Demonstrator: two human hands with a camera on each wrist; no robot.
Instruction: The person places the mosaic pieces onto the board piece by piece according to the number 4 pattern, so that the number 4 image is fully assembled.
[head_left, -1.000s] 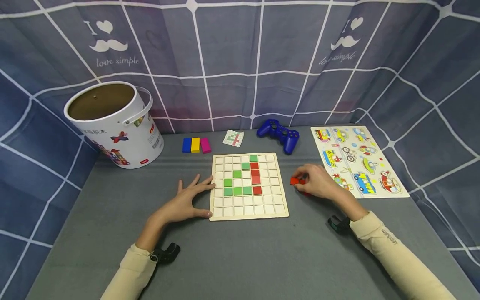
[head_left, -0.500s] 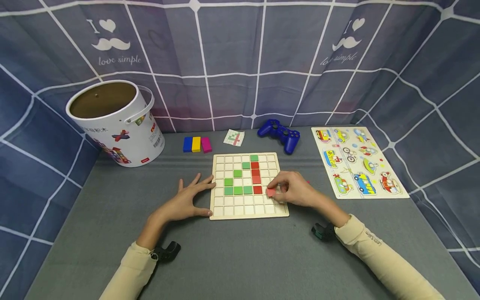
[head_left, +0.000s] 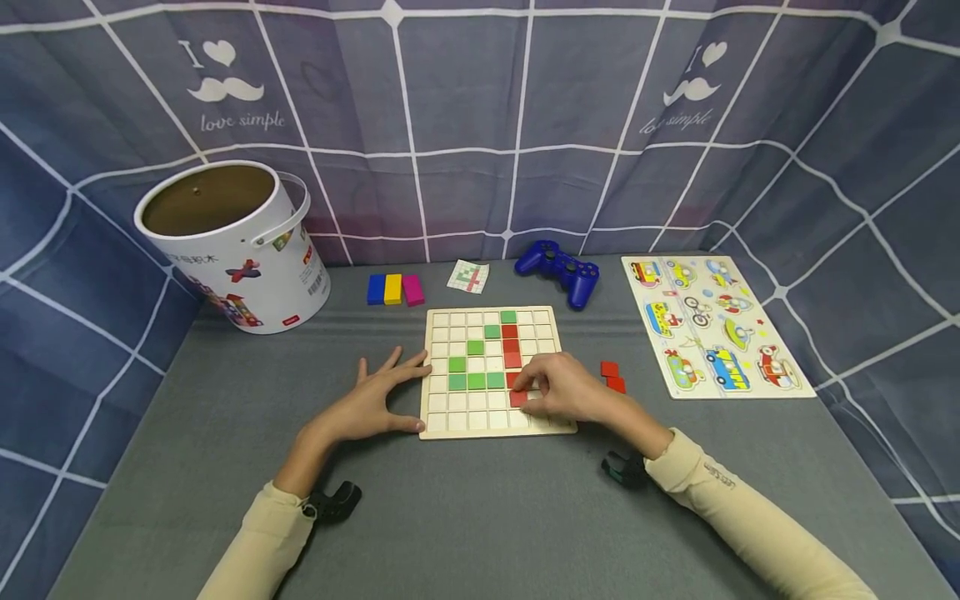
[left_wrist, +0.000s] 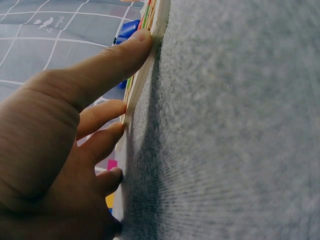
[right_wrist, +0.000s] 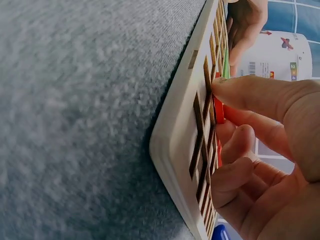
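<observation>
A wooden grid board (head_left: 457,422) lies mid-table, with green tiles (head_left: 476,347) in a slanting line and a row, and a column of red tiles (head_left: 511,345). My right hand (head_left: 561,387) is over the board's right half, pinching a red tile (head_left: 518,399) between thumb and fingers at the low end of that column. The right wrist view shows this red tile (right_wrist: 219,111) at board level under the thumb. My left hand (head_left: 372,405) rests at the board's left edge, fingers spread; in the left wrist view its thumb (left_wrist: 135,46) and fingertips touch the side.
Two loose red tiles (head_left: 611,376) lie right of the board. Behind it are blue, yellow and magenta blocks (head_left: 393,289), a small pattern card (head_left: 468,276) and a blue game controller (head_left: 558,272). A white bucket (head_left: 247,267) stands back left, a vehicle picture board (head_left: 720,325) right.
My right hand picked up a red tile from the loose pile and carried it left onto the board, below the other red tiles. The left hand has stayed at the board's edge.
</observation>
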